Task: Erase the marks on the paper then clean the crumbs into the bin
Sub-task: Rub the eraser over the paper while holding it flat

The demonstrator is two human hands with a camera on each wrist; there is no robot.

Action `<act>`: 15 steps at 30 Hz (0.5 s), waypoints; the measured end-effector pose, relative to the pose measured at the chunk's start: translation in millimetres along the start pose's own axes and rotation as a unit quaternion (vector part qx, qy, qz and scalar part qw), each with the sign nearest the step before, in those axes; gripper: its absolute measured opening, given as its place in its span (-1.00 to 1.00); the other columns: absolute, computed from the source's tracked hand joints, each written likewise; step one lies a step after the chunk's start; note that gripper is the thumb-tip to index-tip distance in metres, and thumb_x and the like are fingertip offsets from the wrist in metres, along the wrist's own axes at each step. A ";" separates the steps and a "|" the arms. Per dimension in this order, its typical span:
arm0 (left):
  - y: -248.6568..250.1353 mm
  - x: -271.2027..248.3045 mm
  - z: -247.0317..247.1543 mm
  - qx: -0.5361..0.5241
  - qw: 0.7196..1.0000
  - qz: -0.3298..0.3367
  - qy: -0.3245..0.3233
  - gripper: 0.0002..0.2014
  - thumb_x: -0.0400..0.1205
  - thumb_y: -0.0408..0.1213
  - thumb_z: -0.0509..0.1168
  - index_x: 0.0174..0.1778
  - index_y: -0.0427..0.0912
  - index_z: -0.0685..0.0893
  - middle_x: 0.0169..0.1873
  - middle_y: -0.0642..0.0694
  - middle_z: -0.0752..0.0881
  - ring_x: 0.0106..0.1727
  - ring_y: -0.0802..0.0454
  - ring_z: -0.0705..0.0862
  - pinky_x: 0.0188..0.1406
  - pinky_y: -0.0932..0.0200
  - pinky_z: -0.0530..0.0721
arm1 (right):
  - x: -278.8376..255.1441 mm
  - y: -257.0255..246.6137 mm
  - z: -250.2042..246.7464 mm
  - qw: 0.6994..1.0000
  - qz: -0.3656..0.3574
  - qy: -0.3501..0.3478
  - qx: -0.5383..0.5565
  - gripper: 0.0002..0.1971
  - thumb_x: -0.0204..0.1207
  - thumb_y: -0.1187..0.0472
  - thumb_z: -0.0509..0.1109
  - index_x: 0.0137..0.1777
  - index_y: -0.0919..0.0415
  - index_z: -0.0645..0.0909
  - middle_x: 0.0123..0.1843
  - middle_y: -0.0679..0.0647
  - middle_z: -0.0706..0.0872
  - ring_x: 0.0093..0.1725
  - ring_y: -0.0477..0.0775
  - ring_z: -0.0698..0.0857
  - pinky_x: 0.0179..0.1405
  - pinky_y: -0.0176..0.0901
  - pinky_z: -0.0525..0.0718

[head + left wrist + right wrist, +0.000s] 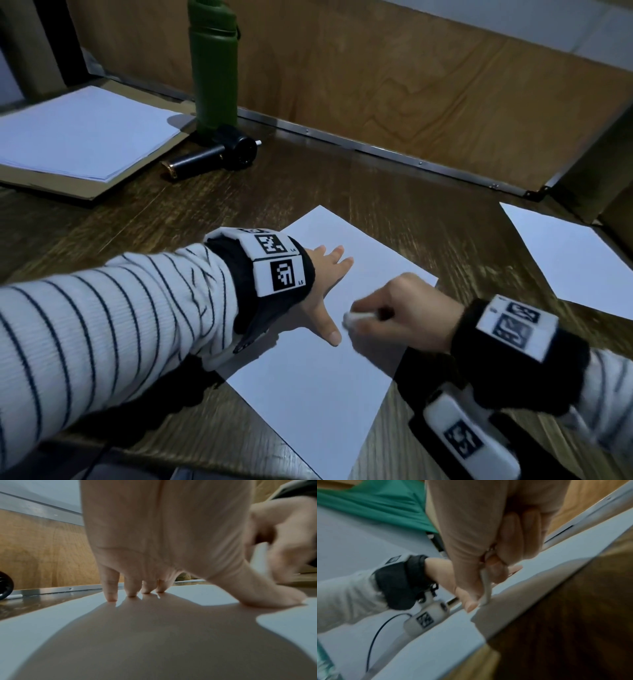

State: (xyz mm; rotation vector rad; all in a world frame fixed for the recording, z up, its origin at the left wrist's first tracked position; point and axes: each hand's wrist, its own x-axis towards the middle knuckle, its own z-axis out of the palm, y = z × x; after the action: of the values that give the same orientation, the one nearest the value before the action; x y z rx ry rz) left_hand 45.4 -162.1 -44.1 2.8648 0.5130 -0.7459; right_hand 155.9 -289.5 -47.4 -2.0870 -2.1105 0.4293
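Both hands are engaged. Right hand [407, 310] is curled tight around a white eraser [354, 318], its tip on the paper [329, 377]. Left hand [323, 291] lies flat, fingers spread, pinning the sheet at nine o'clock of the eraser. Recommended: short, light strokes directed away from the pinning hand, to avoid creasing. No bin in view.

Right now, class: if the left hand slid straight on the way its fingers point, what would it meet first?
The left hand lies flat on the paper, fingers pointing away. It would cross bare paper, then table; probably the metal strip under the wooden wall comes first, though depth is unclear.
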 end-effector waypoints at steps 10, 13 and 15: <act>0.3 -0.9 0.1 0.002 1.000 0.004 0.005 0.22 0.37 0.28 0.40 0.64 -0.11 -0.33 0.65 -0.10 -0.30 0.68 -0.11 -0.20 0.60 -0.15 0.00 | 21.5 27.2 -6.7 0.985 0.103 0.116 -0.075 -0.63 0.39 0.11 0.18 -0.59 0.18 0.19 -0.53 0.10 0.21 -0.36 0.02 0.15 -0.41 -0.14 0.27; 0.0 -0.2 1.4 -0.008 1.000 0.002 0.012 0.21 0.38 0.26 0.41 0.64 -0.11 -0.32 0.65 -0.08 -0.30 0.68 -0.08 -0.21 0.60 -0.15 0.01 | -1.8 2.7 -0.6 1.000 0.024 0.012 -0.008 -0.70 0.49 0.09 0.32 -0.45 0.16 0.55 -0.56 0.06 0.40 -0.40 0.03 0.32 -0.38 -0.25 0.37; 0.2 0.1 2.2 -0.010 1.000 0.003 0.012 0.21 0.38 0.27 0.41 0.64 -0.10 -0.32 0.65 -0.07 -0.31 0.68 -0.07 -0.22 0.60 -0.15 0.01 | -16.2 -11.2 0.6 0.995 -0.021 -0.088 0.034 -0.80 0.49 0.01 0.35 -0.22 0.08 0.72 -0.46 0.08 0.59 -0.40 -0.03 0.44 -0.37 -0.40 0.42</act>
State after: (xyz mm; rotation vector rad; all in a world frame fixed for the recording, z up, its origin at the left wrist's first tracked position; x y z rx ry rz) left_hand 44.6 -162.7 -46.0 2.8594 0.5124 -0.7029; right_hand 145.5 -305.7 -43.1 -2.0304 -2.1959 0.6925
